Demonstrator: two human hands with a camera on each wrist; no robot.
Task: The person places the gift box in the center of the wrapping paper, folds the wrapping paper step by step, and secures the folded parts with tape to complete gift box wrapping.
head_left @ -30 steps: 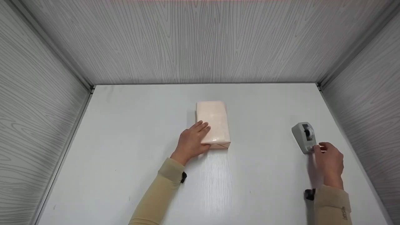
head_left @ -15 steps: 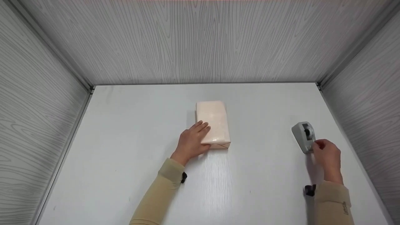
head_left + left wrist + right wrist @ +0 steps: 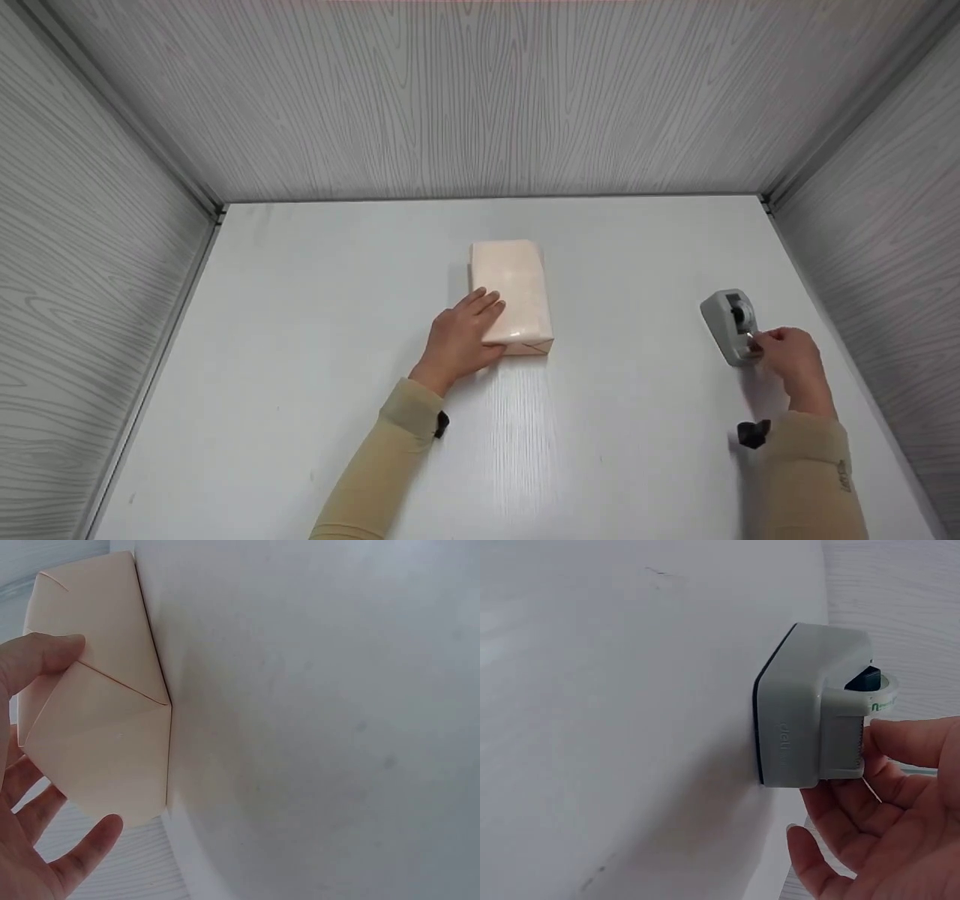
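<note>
A pale peach, paper-wrapped package (image 3: 517,281) lies near the middle of the white table. My left hand (image 3: 461,337) rests on its near left corner, fingers spread over the top. In the left wrist view, the thumb (image 3: 56,652) presses against the folded end (image 3: 105,735) of the wrapping. At the right stands a grey tape dispenser (image 3: 726,330), its roll of tape (image 3: 885,695) partly visible in the right wrist view. My right hand (image 3: 795,364) pinches the end of the tape (image 3: 751,339) between thumb and index finger, right at the cutter; the other fingers curl loosely below.
Grey wood-grained panels (image 3: 480,97) enclose the white table (image 3: 337,262) at the back and both sides. The dispenser stands close to the right panel (image 3: 885,225). A black wrist device (image 3: 754,433) sits at the right sleeve cuff.
My right hand has shifted slightly up and turned at the dispenser, and a short piece of tape now shows at the fingertips. The left hand and the package have stayed put.
</note>
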